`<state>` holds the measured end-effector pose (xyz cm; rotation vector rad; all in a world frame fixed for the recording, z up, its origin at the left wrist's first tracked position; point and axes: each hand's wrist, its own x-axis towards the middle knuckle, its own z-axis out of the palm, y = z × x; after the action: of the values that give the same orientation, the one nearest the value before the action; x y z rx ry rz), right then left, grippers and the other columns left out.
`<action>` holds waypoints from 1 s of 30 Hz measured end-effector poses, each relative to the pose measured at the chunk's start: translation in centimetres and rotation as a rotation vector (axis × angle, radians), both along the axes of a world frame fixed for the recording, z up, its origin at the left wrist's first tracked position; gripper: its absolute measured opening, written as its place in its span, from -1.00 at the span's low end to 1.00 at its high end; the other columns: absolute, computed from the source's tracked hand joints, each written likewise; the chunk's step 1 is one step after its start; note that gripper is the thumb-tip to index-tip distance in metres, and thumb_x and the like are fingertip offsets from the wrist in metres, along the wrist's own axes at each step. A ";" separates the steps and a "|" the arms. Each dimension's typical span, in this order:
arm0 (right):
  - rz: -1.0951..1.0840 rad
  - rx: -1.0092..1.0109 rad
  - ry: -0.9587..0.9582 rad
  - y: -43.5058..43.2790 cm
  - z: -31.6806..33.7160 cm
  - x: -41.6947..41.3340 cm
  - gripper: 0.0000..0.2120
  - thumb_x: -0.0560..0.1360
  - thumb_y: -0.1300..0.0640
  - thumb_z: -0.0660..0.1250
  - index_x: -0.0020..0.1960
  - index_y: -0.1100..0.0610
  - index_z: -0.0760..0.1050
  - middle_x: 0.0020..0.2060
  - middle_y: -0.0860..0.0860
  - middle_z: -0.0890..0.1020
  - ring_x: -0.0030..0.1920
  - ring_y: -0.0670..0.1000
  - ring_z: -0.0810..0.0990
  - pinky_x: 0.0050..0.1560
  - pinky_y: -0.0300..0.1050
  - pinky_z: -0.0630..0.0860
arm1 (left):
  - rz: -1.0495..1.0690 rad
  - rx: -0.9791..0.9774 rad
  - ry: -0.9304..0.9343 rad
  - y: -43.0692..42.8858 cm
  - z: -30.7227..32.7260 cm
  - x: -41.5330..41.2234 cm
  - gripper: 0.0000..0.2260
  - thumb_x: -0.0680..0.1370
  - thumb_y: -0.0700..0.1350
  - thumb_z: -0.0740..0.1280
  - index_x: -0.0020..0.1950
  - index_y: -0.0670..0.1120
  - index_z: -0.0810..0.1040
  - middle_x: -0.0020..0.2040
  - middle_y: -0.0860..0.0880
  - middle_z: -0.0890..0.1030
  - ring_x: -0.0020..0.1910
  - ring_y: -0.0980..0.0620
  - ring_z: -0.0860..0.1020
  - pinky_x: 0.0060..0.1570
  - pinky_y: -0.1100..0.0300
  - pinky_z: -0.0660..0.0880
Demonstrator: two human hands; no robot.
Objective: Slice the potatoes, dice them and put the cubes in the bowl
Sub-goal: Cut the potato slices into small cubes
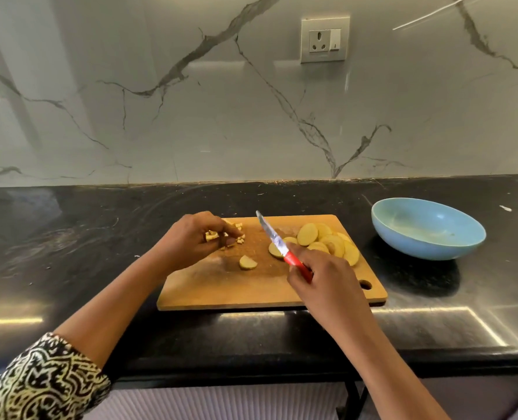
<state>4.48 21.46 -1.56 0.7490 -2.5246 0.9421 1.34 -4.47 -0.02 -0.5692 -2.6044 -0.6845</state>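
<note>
The black counter [100, 237] is carrying a wooden cutting board [221, 292] near its front edge. A blue bowl [418, 247] is sitting just off the board's far right corner and looks empty. The left hand [191, 237] is curling over the board's far left corner, its fingers gathering and pinching potato cubes [236, 227]. The right hand [327, 274] is gripping the red handle of a knife [277, 244] over the board's right half. The blade is pointing toward the far left, between the two hands. Round slices [327, 241] are lying piled by the right edge, and a half slice [248, 263] is lying mid-board. The cubes are lying at the corner farthest from the bowl, so the left hand is probably facing a carry across the board and past the blade. The right hand is much nearer the bowl.
</note>
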 end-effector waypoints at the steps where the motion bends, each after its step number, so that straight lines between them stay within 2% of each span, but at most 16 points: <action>1: 0.019 0.032 -0.025 0.0 0.2 0.2 -0.57 0.56 0.08 0.28 0.43 -0.04 0.37 -0.20 -0.19 0.47 -0.38 -0.22 0.37 -0.35 -0.38 0.32 | -0.013 -0.061 0.007 -0.3 -0.2 0.2 -0.82 0.47 0.06 0.35 0.06 0.16 0.62 -0.03 0.14 0.61 -0.06 0.14 0.56 -0.16 0.29 0.51; 3: 0.051 0.096 -0.064 0.1 0.7 0.3 -0.57 0.57 0.05 0.25 0.44 -0.08 0.35 -0.20 -0.24 0.42 -0.37 -0.23 0.36 -0.36 -0.38 0.29 | -0.057 -0.222 0.044 -0.4 -0.7 0.3 -0.76 0.48 0.17 0.30 0.06 0.15 0.64 -0.01 0.15 0.63 -0.03 0.15 0.56 -0.17 0.20 0.56; 4: 0.064 0.125 -0.073 0.1 0.9 0.4 -0.57 0.57 0.05 0.24 0.43 -0.10 0.35 -0.20 -0.25 0.41 -0.37 -0.23 0.36 -0.36 -0.38 0.28 | -0.086 -0.328 0.084 -0.2 -0.8 0.3 -0.74 0.50 0.18 0.25 0.05 0.15 0.65 -0.01 0.17 0.64 -0.01 0.16 0.56 -0.19 0.22 0.56; 6: 0.085 0.184 -0.077 0.2 1.2 0.3 -0.60 0.57 0.04 0.24 0.40 -0.13 0.39 -0.23 -0.25 0.41 -0.37 -0.23 0.34 -0.35 -0.37 0.25 | -0.128 -0.451 0.123 0.2 -0.9 0.4 -0.72 0.51 0.18 0.21 0.05 0.16 0.65 -0.01 0.20 0.65 -0.01 0.15 0.57 -0.22 0.40 0.44; 8: 0.100 0.231 -0.090 0.4 1.3 0.2 -0.63 0.57 0.03 0.24 0.37 -0.15 0.43 -0.27 -0.22 0.41 -0.37 -0.21 0.33 -0.33 -0.35 0.25 | -0.141 -0.469 0.110 0.3 -0.7 0.6 -0.69 0.54 0.20 0.16 0.05 0.16 0.65 -0.03 0.21 0.65 -0.02 0.16 0.57 -0.23 0.47 0.34; 12: 0.135 0.262 -0.128 0.8 1.7 -0.1 -0.62 0.56 0.03 0.25 0.36 -0.17 0.43 -0.22 -0.23 0.46 -0.38 -0.20 0.34 -0.38 -0.35 0.22 | -0.169 -0.434 0.105 0.4 -0.4 1.1 -0.59 0.58 0.24 0.03 0.04 0.17 0.65 -0.07 0.25 0.65 -0.07 0.23 0.54 -0.30 0.48 0.36; 15: 0.165 0.279 -0.164 0.9 2.4 -0.3 -0.63 0.56 0.03 0.26 0.35 -0.16 0.44 -0.27 -0.26 0.46 -0.40 -0.21 0.37 -0.43 -0.36 0.28 | -0.189 -0.423 0.097 0.4 -0.3 1.2 -0.60 0.58 0.24 0.04 0.04 0.18 0.66 -0.06 0.26 0.65 -0.08 0.24 0.54 -0.35 0.36 0.47; 19: 0.207 0.317 -0.212 0.5 3.3 -1.0 -0.66 0.54 0.06 0.29 0.30 -0.12 0.51 -0.39 -0.26 0.44 -0.42 -0.18 0.41 -0.37 -0.42 0.34 | -0.192 -0.454 0.101 0.4 -0.3 0.9 -0.65 0.58 0.22 0.10 0.06 0.19 0.65 -0.05 0.26 0.65 -0.09 0.22 0.54 -0.37 0.31 0.49; 22: 0.216 0.336 -0.224 0.4 4.0 -1.5 -0.67 0.51 0.08 0.32 0.27 -0.09 0.54 -0.45 -0.27 0.36 -0.41 -0.31 0.43 -0.35 -0.50 0.32 | -0.186 -0.464 0.106 0.5 -0.4 0.8 -0.74 0.53 0.13 0.21 0.05 0.16 0.66 -0.06 0.24 0.65 -0.10 0.21 0.55 -0.36 0.28 0.51; 24: 0.230 0.351 -0.228 0.2 4.2 -1.7 -0.66 0.51 0.09 0.32 0.27 -0.06 0.54 -0.45 -0.31 0.33 -0.38 -0.39 0.42 -0.36 -0.53 0.31 | -0.192 -0.469 0.101 0.6 -0.4 0.8 -0.75 0.52 0.12 0.22 0.03 0.14 0.67 -0.06 0.23 0.65 -0.10 0.21 0.55 -0.33 0.35 0.49; 26: 0.239 0.365 -0.223 -0.2 4.3 -1.8 -0.66 0.51 0.10 0.32 0.28 -0.04 0.54 -0.38 -0.31 0.41 -0.41 -0.23 0.41 -0.42 -0.48 0.31 | -0.202 -0.478 0.088 0.7 -0.3 0.7 -0.75 0.52 0.11 0.22 0.01 0.12 0.67 -0.07 0.21 0.65 -0.12 0.22 0.54 -0.30 0.48 0.38; 28: 0.246 0.385 -0.191 -0.7 4.2 -2.0 -0.66 0.51 0.09 0.32 0.28 -0.02 0.55 -0.12 -0.23 0.62 -0.40 -0.20 0.35 -0.47 -0.40 0.24 | -0.200 -0.489 0.073 0.8 -0.2 0.7 -0.73 0.52 0.12 0.21 0.00 0.11 0.68 -0.08 0.21 0.65 -0.12 0.23 0.53 -0.29 0.53 0.28; 30: 0.244 0.428 -0.151 -0.9 3.9 -1.9 -0.65 0.51 0.09 0.32 0.29 -0.01 0.54 0.07 -0.12 0.64 -0.37 -0.21 0.35 -0.43 -0.41 0.20 | -0.197 -0.500 0.061 0.8 -0.2 0.7 -0.71 0.52 0.14 0.19 -0.01 0.11 0.68 -0.07 0.21 0.64 -0.12 0.24 0.52 -0.30 0.55 0.24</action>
<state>2.59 20.55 2.37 1.1715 -2.8560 0.5425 2.03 -3.67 -0.23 -0.9847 -2.6837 -0.0537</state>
